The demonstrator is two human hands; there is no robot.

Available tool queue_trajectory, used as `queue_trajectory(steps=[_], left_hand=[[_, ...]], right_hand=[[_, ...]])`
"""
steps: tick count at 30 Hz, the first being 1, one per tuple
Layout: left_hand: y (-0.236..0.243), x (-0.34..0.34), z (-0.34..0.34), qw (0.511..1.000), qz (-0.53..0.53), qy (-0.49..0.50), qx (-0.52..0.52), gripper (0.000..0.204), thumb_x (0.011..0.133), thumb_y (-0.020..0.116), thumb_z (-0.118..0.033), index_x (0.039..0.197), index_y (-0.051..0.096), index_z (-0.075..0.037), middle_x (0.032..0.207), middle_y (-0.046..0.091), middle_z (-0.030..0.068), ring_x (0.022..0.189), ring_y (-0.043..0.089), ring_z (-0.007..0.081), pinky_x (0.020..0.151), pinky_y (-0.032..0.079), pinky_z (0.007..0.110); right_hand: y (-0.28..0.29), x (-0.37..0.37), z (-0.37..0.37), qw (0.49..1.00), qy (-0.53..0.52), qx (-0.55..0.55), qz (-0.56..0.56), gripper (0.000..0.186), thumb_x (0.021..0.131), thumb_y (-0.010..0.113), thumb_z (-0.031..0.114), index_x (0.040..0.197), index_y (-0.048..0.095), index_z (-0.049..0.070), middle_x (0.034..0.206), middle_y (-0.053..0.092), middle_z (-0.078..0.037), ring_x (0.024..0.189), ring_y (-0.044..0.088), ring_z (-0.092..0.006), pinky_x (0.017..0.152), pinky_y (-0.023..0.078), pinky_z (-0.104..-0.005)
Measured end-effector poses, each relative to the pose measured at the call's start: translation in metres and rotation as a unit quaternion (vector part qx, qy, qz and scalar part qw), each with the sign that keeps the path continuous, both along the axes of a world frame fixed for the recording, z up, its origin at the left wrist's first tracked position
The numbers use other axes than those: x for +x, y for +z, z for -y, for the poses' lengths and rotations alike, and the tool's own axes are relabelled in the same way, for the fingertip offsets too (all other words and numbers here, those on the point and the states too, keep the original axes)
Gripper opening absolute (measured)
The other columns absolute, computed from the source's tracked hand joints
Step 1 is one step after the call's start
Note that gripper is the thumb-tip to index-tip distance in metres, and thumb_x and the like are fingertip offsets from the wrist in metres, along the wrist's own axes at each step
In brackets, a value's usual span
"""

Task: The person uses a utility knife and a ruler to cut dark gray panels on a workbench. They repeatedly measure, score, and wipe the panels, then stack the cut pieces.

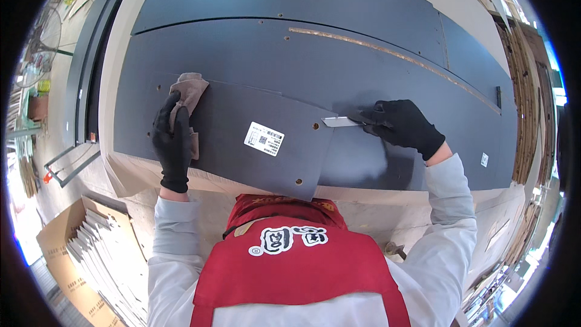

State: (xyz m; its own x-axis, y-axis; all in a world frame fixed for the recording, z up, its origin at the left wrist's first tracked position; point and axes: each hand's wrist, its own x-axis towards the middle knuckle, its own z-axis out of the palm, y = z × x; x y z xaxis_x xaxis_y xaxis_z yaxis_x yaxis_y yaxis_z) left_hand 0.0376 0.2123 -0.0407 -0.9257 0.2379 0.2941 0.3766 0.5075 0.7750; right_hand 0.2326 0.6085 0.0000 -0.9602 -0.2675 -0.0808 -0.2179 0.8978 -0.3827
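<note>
A dark grey panel (236, 115) with a white label (264, 139) and round holes lies slanted on top of larger grey panels (363, 79). My left hand (172, 139), in a black glove, is closed on a brownish-pink cloth (192, 92) at the small panel's left end. Gloved in black too, my right hand (399, 125) grips a utility knife whose flat silvery blade (342, 122) points left. The blade's tip is close to the small panel's right edge, near a hole; whether it touches cannot be told. The knife's handle is hidden by my fingers.
A long grooved strip (387, 51) runs across the large panel. Beige covering (130, 175) hangs at the table's front left. An open cardboard box (78, 260) of white strips stands at lower left. Stacked brown boards (520, 97) line the right side, dark long panels (91, 54) the left.
</note>
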Motion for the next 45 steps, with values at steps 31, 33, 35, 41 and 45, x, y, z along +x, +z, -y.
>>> queue_trajectory(steps=[31, 33, 35, 41, 45], left_hand=[[-0.004, 0.006, 0.011, 0.999, -0.006, 0.017, 0.037, 0.031, 0.091, 0.061, -0.008, 0.121, 0.063, -0.004, 0.124, 0.064, 0.0114, 0.112, 0.061, 0.0216, 0.095, 0.048, 0.032], [-0.005, 0.008, 0.014, 0.997, 0.0, 0.022, 0.071, 0.029, 0.095, 0.057, -0.014, 0.121, 0.062, -0.003, 0.123, 0.063, 0.0129, 0.11, 0.062, 0.023, 0.096, 0.049, 0.034], [-0.007, 0.011, 0.015, 0.993, 0.012, 0.023, 0.119, 0.029, 0.097, 0.055, -0.016, 0.121, 0.062, -0.002, 0.122, 0.063, 0.0136, 0.109, 0.062, 0.0238, 0.095, 0.049, 0.034], [-0.001, 0.011, 0.022, 0.975, -0.02, -0.158, 0.157, 0.029, 0.082, 0.063, -0.002, 0.111, 0.067, -0.004, 0.111, 0.067, 0.0152, 0.094, 0.066, 0.027, 0.079, 0.053, 0.035], [0.015, -0.002, 0.009, 0.944, -0.01, -0.321, 0.073, 0.033, 0.076, 0.069, -0.009, 0.108, 0.069, -0.007, 0.106, 0.068, 0.0164, 0.094, 0.066, 0.0324, 0.08, 0.052, 0.037]], right_hand=[[-0.034, -0.187, 0.057, 0.972, 0.223, -0.049, -0.051, 0.031, 0.089, 0.062, 0.026, 0.118, 0.066, 0.017, 0.096, 0.064, -0.013, 0.084, 0.063, -0.0321, 0.075, 0.051, -0.0399], [-0.024, -0.203, 0.07, 0.969, 0.235, -0.065, -0.028, 0.031, 0.088, 0.063, 0.026, 0.118, 0.065, 0.019, 0.091, 0.064, -0.013, 0.081, 0.063, -0.0316, 0.074, 0.051, -0.0395], [-0.033, -0.189, 0.046, 0.97, 0.23, -0.072, -0.016, 0.031, 0.088, 0.065, 0.027, 0.118, 0.066, 0.021, 0.087, 0.063, -0.012, 0.078, 0.063, -0.0299, 0.071, 0.05, -0.039], [-0.009, -0.197, 0.062, 0.972, 0.232, -0.018, 0.041, 0.033, 0.089, 0.062, 0.028, 0.121, 0.065, 0.023, 0.08, 0.062, -0.011, 0.075, 0.063, -0.0287, 0.067, 0.05, -0.0401], [-0.029, -0.254, 0.092, 0.964, 0.258, -0.053, -0.028, 0.031, 0.091, 0.059, 0.033, 0.117, 0.066, 0.02, 0.084, 0.063, -0.013, 0.08, 0.063, -0.0327, 0.07, 0.05, -0.0412]])
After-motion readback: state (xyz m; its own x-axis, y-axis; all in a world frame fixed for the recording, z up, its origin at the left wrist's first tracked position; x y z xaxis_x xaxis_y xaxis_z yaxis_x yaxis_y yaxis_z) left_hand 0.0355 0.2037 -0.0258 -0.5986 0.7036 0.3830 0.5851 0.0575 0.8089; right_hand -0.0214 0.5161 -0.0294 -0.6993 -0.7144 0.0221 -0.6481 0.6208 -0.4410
